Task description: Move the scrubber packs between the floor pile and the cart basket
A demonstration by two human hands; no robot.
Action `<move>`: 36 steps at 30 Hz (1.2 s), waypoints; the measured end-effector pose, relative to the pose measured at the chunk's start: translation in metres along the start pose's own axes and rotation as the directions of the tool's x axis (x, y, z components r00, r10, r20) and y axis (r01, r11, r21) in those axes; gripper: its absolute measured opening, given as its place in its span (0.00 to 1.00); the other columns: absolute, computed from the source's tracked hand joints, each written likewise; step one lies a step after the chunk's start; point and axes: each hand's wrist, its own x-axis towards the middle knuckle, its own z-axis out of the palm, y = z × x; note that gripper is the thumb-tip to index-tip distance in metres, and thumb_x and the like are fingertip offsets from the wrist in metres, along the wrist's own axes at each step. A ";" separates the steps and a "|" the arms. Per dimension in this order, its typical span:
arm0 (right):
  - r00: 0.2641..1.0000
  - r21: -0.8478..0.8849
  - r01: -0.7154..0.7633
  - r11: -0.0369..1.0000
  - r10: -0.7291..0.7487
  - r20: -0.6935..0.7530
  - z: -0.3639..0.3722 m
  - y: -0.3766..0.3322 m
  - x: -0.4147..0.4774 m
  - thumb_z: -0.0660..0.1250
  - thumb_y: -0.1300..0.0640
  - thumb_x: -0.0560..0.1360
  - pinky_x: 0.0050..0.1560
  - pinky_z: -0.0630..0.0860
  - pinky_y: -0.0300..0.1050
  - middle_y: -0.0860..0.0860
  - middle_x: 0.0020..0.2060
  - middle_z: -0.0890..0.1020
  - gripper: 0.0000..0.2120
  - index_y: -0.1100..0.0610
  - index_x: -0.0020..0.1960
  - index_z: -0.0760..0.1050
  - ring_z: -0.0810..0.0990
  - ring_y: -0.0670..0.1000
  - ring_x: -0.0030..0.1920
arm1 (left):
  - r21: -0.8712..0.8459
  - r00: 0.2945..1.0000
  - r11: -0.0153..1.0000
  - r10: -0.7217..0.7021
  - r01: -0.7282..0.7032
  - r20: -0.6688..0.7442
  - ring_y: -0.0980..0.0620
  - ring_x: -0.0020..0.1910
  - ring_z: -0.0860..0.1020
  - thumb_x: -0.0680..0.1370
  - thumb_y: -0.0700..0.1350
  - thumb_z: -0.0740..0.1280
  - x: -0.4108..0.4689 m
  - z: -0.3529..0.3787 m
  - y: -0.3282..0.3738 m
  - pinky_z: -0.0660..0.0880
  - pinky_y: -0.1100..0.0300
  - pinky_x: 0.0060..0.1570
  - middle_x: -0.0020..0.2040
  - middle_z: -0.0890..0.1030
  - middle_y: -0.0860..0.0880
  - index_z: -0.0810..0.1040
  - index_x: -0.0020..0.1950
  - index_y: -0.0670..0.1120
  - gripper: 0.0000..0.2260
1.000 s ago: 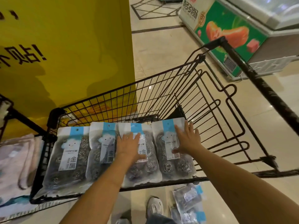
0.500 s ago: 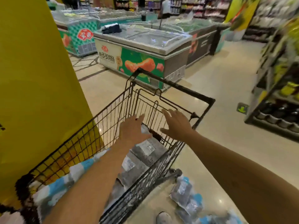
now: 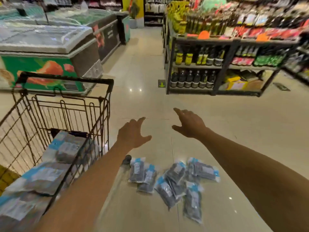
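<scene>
Two hands are stretched out above the floor [image 3: 217, 114], and both grips are open with nothing in them. Left hand [image 3: 132, 134] hangs just beside the shopping cart [image 3: 66, 77], at 3 o'clock from its wire side; right hand [image 3: 189, 124] is apart from it, fingers spread. Several packets [image 3: 173, 178] lie scattered on the floor at 6 o'clock below the hands. More packets [image 3: 50, 171] rest inside the cart

Packets [image 3: 173, 180] lie on the floor [image 3: 142, 97] right of the cart [image 3: 55, 118], shelves [image 3: 217, 67] beyond.
</scene>
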 end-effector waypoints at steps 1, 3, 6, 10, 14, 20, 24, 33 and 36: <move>1.000 0.004 -0.015 1.000 0.015 0.004 0.004 0.021 -0.012 0.65 0.44 0.75 0.56 0.73 0.52 0.57 0.62 0.74 0.35 0.52 0.75 0.53 0.74 0.59 0.59 | -0.005 1.000 1.000 0.004 -0.004 0.019 0.44 0.64 0.71 0.72 0.65 0.64 -0.002 0.012 0.017 0.72 0.52 0.57 0.67 0.69 0.44 0.52 0.76 0.54 0.38; 0.998 0.015 -0.059 0.998 0.059 0.027 0.012 0.062 -0.037 0.65 0.44 0.74 0.56 0.73 0.52 0.57 0.61 0.75 0.35 0.52 0.75 0.53 0.74 0.59 0.59 | -0.006 0.998 1.000 0.014 -0.014 0.063 0.44 0.63 0.71 0.72 0.65 0.65 -0.006 0.033 0.051 0.73 0.52 0.56 0.67 0.69 0.44 0.52 0.76 0.54 0.39; 0.986 0.023 -0.134 0.991 0.131 0.102 0.026 0.121 -0.075 0.65 0.43 0.74 0.55 0.73 0.51 0.58 0.61 0.74 0.37 0.52 0.76 0.51 0.74 0.59 0.59 | 0.006 0.986 0.999 0.037 -0.039 0.162 0.43 0.63 0.72 0.72 0.65 0.65 -0.012 0.066 0.100 0.73 0.51 0.57 0.67 0.69 0.43 0.51 0.77 0.54 0.39; 0.946 0.052 -0.275 0.960 0.261 0.191 0.052 0.188 -0.116 0.66 0.43 0.74 0.56 0.73 0.52 0.59 0.61 0.74 0.38 0.50 0.76 0.49 0.74 0.60 0.59 | -0.016 0.962 0.997 0.079 -0.078 0.260 0.43 0.63 0.71 0.73 0.63 0.65 -0.014 0.107 0.147 0.72 0.52 0.58 0.66 0.69 0.43 0.50 0.77 0.55 0.38; 0.891 0.039 -0.369 0.929 0.342 0.298 0.088 0.227 -0.128 0.65 0.41 0.74 0.57 0.73 0.52 0.59 0.63 0.72 0.39 0.49 0.76 0.48 0.72 0.59 0.61 | 0.018 0.930 0.990 0.127 -0.142 0.345 0.44 0.62 0.71 0.74 0.63 0.63 0.002 0.143 0.172 0.71 0.53 0.56 0.66 0.69 0.43 0.50 0.77 0.55 0.37; 0.837 0.031 -0.455 0.890 0.416 0.355 0.157 0.267 -0.092 0.64 0.39 0.73 0.54 0.75 0.52 0.57 0.62 0.74 0.39 0.49 0.76 0.48 0.74 0.58 0.60 | 0.033 0.855 0.972 0.189 -0.234 0.483 0.44 0.65 0.69 0.73 0.62 0.65 0.082 0.219 0.184 0.69 0.53 0.61 0.68 0.68 0.45 0.51 0.77 0.55 0.37; 0.778 0.022 -0.538 0.843 0.486 0.399 0.234 0.288 -0.058 0.64 0.40 0.73 0.54 0.75 0.52 0.56 0.61 0.74 0.38 0.47 0.76 0.48 0.74 0.57 0.59 | 0.063 0.793 0.944 0.234 -0.323 0.562 0.44 0.71 0.62 0.74 0.63 0.62 0.147 0.295 0.170 0.64 0.52 0.66 0.75 0.59 0.45 0.49 0.77 0.55 0.37; 0.608 -0.084 -0.641 0.763 0.571 0.551 0.465 0.315 -0.022 0.64 0.34 0.70 0.58 0.73 0.51 0.57 0.67 0.69 0.43 0.42 0.76 0.43 0.71 0.57 0.64 | 0.155 0.701 0.884 0.231 -0.440 0.675 0.41 0.74 0.58 0.71 0.70 0.60 0.272 0.492 0.085 0.61 0.49 0.68 0.77 0.51 0.42 0.41 0.76 0.60 0.41; 0.564 -0.087 -0.659 0.747 0.568 0.599 0.535 0.320 -0.027 0.64 0.34 0.70 0.59 0.72 0.52 0.57 0.68 0.68 0.44 0.41 0.76 0.42 0.70 0.58 0.65 | 0.184 0.669 0.861 0.216 -0.474 0.711 0.40 0.73 0.60 0.72 0.69 0.60 0.288 0.559 0.062 0.63 0.48 0.67 0.77 0.53 0.40 0.39 0.76 0.60 0.41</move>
